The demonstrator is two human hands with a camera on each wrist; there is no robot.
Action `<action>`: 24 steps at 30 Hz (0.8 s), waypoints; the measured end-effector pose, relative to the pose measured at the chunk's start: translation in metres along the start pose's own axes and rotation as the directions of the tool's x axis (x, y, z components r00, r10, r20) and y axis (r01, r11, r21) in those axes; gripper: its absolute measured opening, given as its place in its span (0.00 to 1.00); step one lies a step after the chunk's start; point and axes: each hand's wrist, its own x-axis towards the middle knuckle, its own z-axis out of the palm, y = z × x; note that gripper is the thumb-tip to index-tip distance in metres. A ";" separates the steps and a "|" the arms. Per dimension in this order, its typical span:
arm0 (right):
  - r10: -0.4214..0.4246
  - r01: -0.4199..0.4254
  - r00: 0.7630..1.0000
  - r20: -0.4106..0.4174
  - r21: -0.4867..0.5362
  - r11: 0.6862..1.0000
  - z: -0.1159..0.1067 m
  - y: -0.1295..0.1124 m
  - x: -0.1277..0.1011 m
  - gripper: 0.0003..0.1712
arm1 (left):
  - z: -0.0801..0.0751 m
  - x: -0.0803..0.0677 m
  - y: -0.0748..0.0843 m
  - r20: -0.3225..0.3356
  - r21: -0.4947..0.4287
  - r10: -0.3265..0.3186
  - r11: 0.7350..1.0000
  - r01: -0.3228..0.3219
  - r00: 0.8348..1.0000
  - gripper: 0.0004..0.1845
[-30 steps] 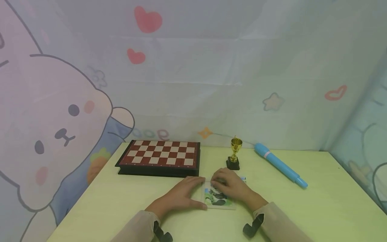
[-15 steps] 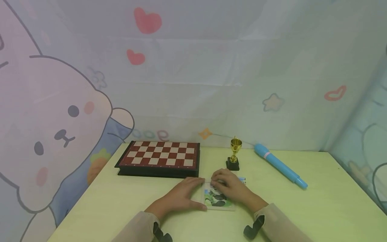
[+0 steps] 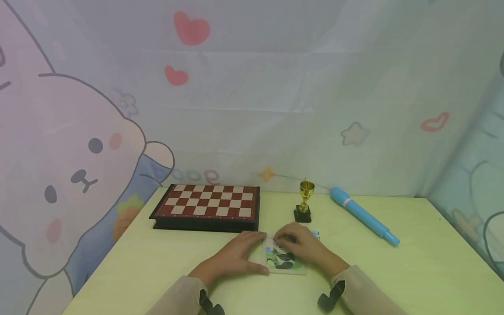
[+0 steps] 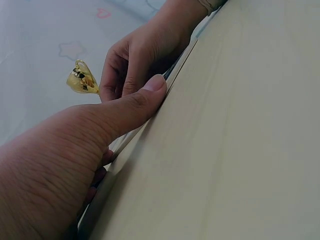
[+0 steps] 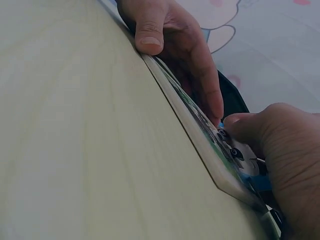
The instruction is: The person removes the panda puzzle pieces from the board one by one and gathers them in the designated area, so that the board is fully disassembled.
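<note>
A small flat jigsaw board (image 3: pixel 285 265) with a panda picture and a pale frame lies on the table near its front. My left hand (image 3: pixel 232 258) holds its left side, thumb at the front corner and fingers at the back corner. Over the upper part of the picture is my right hand (image 3: pixel 303 245), with thumb and fingers curled down at a puzzle piece showing a panda face (image 5: pixel 237 152). The tips of the other right fingers are hidden. Partly behind that hand lies a loose blue-and-black printed bit (image 3: pixel 316 234).
A red-and-white chessboard box (image 3: pixel 208 201) stands at the back left. A gold trophy cup (image 3: pixel 305 197) on a black base stands just behind the right hand. To the right lies a thick blue pen-shaped stick (image 3: pixel 364 214). A printed cloth (image 3: pixel 252 87) hangs behind the table (image 3: pixel 413 271).
Both hands stay nearly in place on the jigsaw board; the right fingers shift very slightly. The other things stay put.
</note>
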 end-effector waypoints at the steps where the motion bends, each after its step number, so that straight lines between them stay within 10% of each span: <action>1: -0.004 0.004 1.000 0.001 0.002 1.000 0.000 0.001 0.000 0.07 | 0.000 0.000 0.000 -0.001 -0.001 0.002 1.000 -0.002 1.000 0.55; 14: 0.068 -0.067 0.997 0.040 -0.036 0.997 -0.006 0.000 0.000 0.15 | 0.000 0.001 0.000 -0.007 0.012 0.010 1.000 -0.010 1.000 0.54; 24: -0.093 0.090 0.996 -0.011 -0.138 0.986 -0.004 0.006 0.000 0.08 | 0.001 0.000 -0.002 -0.008 0.023 0.021 1.000 -0.020 1.000 0.54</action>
